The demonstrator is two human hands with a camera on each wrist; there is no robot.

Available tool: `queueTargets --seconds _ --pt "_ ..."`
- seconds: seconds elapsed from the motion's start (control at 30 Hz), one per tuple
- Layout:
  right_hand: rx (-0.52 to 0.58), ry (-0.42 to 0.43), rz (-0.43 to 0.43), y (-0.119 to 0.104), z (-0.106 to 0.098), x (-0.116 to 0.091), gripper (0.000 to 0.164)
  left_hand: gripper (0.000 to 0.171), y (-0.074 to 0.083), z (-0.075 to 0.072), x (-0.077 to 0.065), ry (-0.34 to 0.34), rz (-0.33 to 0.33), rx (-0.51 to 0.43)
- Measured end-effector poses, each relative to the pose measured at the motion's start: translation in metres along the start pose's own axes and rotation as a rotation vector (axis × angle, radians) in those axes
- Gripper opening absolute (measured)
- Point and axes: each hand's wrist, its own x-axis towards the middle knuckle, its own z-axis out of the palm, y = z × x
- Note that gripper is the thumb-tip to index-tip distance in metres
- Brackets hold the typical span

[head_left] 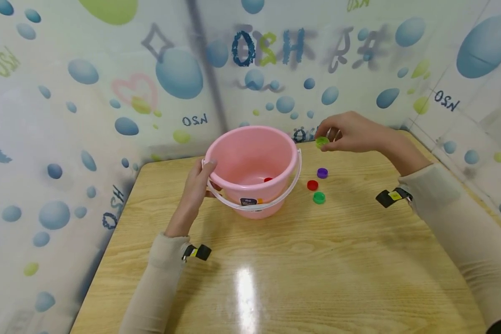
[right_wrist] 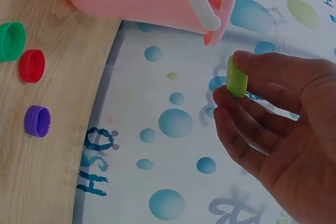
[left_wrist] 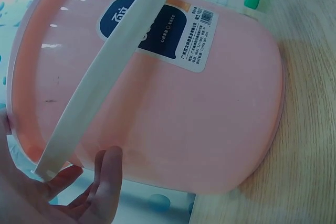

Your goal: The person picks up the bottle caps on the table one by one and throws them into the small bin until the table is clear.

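A pink bucket (head_left: 250,146) with a white handle (head_left: 294,178) stands on the wooden table, its handle hanging down in front. My left hand (head_left: 195,190) grips the bucket's left rim, thumb over the edge and fingers under it against the outer wall. Between thumb and fingertips, my right hand (head_left: 355,133) pinches a light green bottle cap (right_wrist: 237,77), held up to the right of the bucket and above the table's back edge. Inside the bucket, part of a red cap (head_left: 268,179) shows; the front rim hides the rest of the bottom.
Right of the bucket lie a purple bottle cap (head_left: 322,173), a red bottle cap (head_left: 312,185) and a green bottle cap (head_left: 319,198). A patterned sheet (head_left: 254,99) with blue and green spots hangs behind the table (head_left: 309,269) and along its sides.
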Motion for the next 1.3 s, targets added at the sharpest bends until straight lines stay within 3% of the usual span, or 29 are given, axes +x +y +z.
queueTargets --seconds 0.33,1.03,1.3 --pt "-0.015 0.005 -0.044 -0.015 -0.008 0.013 0.027 0.052 -0.001 0.000 0.000 0.000 0.010 -0.001" --pt "0.163 -0.003 -0.086 -0.036 -0.005 0.045 0.028 0.059 -0.001 0.001 0.000 0.001 -0.002 -0.013" --pt "0.136 -0.025 -0.103 -0.048 -0.003 0.060 0.032 0.056 -0.002 0.000 0.000 0.004 0.004 -0.004"
